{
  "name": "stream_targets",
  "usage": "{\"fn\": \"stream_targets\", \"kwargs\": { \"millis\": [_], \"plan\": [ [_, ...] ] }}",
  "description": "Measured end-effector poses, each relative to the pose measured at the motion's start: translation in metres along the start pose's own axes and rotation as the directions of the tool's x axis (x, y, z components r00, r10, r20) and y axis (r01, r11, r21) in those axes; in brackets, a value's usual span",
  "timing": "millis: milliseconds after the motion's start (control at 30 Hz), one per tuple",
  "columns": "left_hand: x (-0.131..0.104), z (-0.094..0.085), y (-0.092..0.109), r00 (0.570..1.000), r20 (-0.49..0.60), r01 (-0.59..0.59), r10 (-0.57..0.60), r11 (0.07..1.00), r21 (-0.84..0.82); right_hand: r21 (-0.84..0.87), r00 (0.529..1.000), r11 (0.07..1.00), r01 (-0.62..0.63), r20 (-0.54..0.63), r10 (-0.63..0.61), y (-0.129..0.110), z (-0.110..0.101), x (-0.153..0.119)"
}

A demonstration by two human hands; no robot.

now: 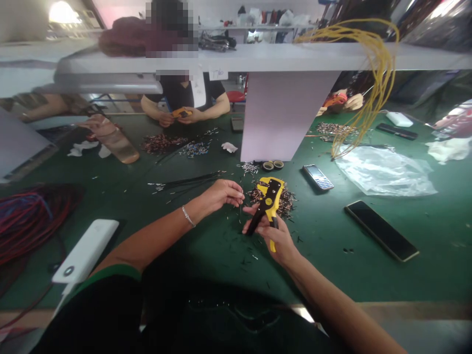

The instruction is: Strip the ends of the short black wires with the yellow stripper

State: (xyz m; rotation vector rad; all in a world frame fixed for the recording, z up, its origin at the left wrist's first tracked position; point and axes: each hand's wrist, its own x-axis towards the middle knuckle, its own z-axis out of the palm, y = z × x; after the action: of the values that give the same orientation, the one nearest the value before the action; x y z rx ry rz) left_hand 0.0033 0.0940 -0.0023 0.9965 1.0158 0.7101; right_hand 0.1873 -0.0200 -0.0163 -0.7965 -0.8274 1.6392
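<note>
My right hand [278, 238] grips a wire stripper [272, 196] with a yellow and black body, its head pointing away from me. My left hand [225, 192] is pinched closed just left of the tool; a thin black wire [241, 210] appears to hang from its fingertips, mostly hidden. Beneath and behind the stripper lies a heap of short dark wire pieces [287, 201] with coppery ends. Beyond my left hand, a bundle of long black wires [188, 181] is spread on the green table [206, 265]. Small silvery terminals [250, 167] are piled farther back.
Tape rolls [273, 165] sit by a white partition [287, 113]. To the right are a keypad phone [317, 177], a smartphone [381, 230] and a plastic bag [383, 172]. A power bank [86, 250] and red cable coil [29, 221] lie left. Co-workers' hands hold tools across the table.
</note>
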Motion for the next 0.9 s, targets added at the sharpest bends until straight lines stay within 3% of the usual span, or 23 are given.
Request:
{"fn": "stream_targets", "kwargs": {
  "millis": [233, 500, 767, 900],
  "plan": [
    [0.003, 0.016, -0.006, 0.998, -0.042, -0.053, 0.052, 0.998, -0.017, -0.035, 1.000, 0.999, 0.001, 0.013, -0.001, 0.003, -0.004, 0.002],
    [-0.001, 0.022, -0.006, 0.989, -0.127, -0.088, 0.078, 0.993, -0.075, -0.006, 0.999, 0.999, -0.032, 0.017, 0.033, 0.007, -0.005, 0.003],
    [-0.006, 0.031, -0.002, 0.993, -0.085, -0.090, 0.080, 0.990, -0.113, -0.013, 0.999, 1.000, 0.027, -0.037, -0.028, 0.010, -0.006, 0.004],
    [-0.009, 0.031, -0.003, 0.989, -0.093, -0.122, 0.119, 0.992, -0.031, -0.044, 0.994, 0.996, 0.074, -0.082, -0.078, 0.009, -0.005, 0.006]
  ]
}}
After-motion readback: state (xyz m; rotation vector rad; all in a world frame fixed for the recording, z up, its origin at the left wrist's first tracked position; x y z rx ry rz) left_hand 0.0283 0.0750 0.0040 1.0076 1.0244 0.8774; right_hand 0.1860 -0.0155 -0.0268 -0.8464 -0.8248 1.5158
